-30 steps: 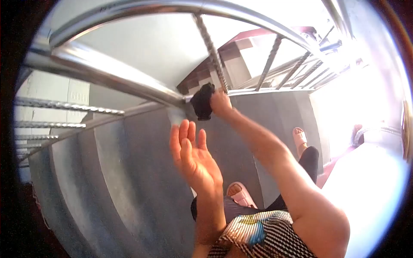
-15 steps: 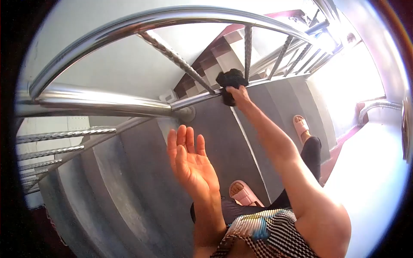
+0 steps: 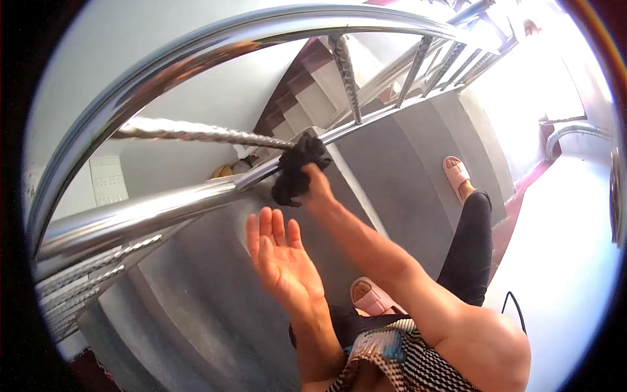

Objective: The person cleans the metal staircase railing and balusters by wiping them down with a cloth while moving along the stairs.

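My right hand (image 3: 317,189) grips a bunched black cloth (image 3: 299,168), which is pressed around the lower metal rail (image 3: 258,175) beside the foot of a twisted baluster (image 3: 209,132). The cloth hides part of the rail and some of my fingertips. Below it, my left hand (image 3: 285,266) is held palm up with its fingers stretched out, touching nothing. The thick curved handrail (image 3: 196,49) arches above both hands and joins a wide steel tube (image 3: 137,219) at the left.
Grey stairs (image 3: 176,300) curve down the left side and continue under my feet in pink slippers (image 3: 375,299). More twisted balusters (image 3: 411,72) line the upper right. Beyond the railing is a lower flight (image 3: 297,95). A white wall (image 3: 555,261) stands at the right.
The view has shifted along the railing. My right hand has moved with the black cloth along the lower rail, then down and left to the twisted baluster's foot. My left hand stays open.
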### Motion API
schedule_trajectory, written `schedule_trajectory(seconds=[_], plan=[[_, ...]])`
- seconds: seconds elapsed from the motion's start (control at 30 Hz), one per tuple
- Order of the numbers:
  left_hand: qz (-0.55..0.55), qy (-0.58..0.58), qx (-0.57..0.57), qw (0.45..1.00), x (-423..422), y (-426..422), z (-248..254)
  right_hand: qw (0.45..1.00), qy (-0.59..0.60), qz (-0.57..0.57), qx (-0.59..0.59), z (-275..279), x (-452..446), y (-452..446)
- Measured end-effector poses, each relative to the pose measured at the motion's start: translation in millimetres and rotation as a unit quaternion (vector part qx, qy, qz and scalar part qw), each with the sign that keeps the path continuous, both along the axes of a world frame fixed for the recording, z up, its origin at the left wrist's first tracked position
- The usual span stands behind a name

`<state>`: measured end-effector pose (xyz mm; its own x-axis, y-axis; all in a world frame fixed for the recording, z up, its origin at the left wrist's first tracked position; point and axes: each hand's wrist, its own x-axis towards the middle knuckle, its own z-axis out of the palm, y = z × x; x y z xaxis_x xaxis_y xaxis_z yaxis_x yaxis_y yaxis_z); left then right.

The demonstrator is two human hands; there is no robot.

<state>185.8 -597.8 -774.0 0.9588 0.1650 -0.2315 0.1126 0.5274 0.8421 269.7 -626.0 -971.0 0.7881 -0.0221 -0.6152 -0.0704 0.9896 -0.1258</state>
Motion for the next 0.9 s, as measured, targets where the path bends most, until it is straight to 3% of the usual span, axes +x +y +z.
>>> schedule_trajectory(seconds=[0.07,0.1,0.17,0.27,0.3,0.33,0.37,0.4,0.43,0.5,0.53,0.57,0.63,0.67,0.7,0.73,0.77,0.83,0.9], plan=[[-0.009,0.002,0.002,1.000,-1.8,0.3,-2.8,0.990,-0.051,-0.102,0.081,-20.2,13.1,-25.5],[-0.012,0.005,0.003,1.000,-0.8,-2.4,-2.5,0.992,0.058,-0.072,0.086,2.0,17.6,-45.2],[0.008,0.028,0.042,0.999,2.6,-8.0,-2.4,0.971,0.080,-0.200,0.100,-71.1,47.8,-36.5],[0.008,0.035,0.048,0.998,7.6,-5.6,-10.5,0.947,0.185,-0.243,0.098,-76.5,46.5,-46.6],[0.007,0.036,0.051,0.998,8.4,-5.2,-11.6,0.945,0.134,-0.276,0.117,-76.6,39.2,-58.2],[0.008,0.042,0.053,0.998,9.2,-4.7,-12.3,0.950,0.066,-0.282,0.121,-149.8,40.1,-64.8],[0.010,0.048,0.054,0.997,9.8,-4.8,-12.5,0.963,-0.087,-0.256,0.014,-151.6,30.9,-86.6],[0.009,0.048,0.057,0.997,10.0,-5.5,-12.5,0.943,-0.118,-0.300,0.088,-147.8,29.2,-108.0],[0.011,0.057,0.062,0.996,9.2,-6.9,-12.0,0.959,-0.037,-0.276,0.050,-160.9,34.7,-125.3],[0.015,0.063,0.071,0.995,11.7,-9.6,-14.0,0.965,-0.163,-0.152,0.140,-209.0,38.7,-148.7],[0.011,0.066,0.077,0.995,12.9,-10.2,-14.5,0.981,-0.156,-0.102,0.044,-146.6,32.8,-155.4],[0.007,0.070,0.083,0.994,14.2,-11.4,-14.9,0.981,-0.156,-0.104,0.046,-144.7,36.9,-147.2],[-0.002,0.075,0.083,0.994,16.3,-16.0,-17.2,0.973,-0.122,-0.164,0.103,-143.1,42.1,-131.9],[-0.008,0.080,0.078,0.994,17.0,-18.2,-19.4,0.956,-0.117,-0.192,0.186,-105.4,36.7,-123.8],[-0.011,0.082,0.076,0.994,17.0,-18.3,-22.2,0.964,-0.097,-0.201,0.148,-108.3,39.2,-112.4],[-0.022,0.090,0.071,0.993,17.6,-16.9,-25.6,0.956,-0.199,-0.184,0.113,-109.0,39.3,-101.2],[-0.032,0.096,0.067,0.993,18.8,-15.6,-28.3,0.976,-0.173,-0.102,0.079,-109.3,30.4,-94.9],[-0.030,0.091,0.068,0.993,21.7,-10.5,-32.3,0.998,0.031,-0.059,-0.001,-73.3,23.6,-69.9],[-0.031,0.086,0.067,0.993,23.8,-8.0,-32.0,0.971,0.069,-0.053,-0.221,-49.0,1.8,-46.5]])
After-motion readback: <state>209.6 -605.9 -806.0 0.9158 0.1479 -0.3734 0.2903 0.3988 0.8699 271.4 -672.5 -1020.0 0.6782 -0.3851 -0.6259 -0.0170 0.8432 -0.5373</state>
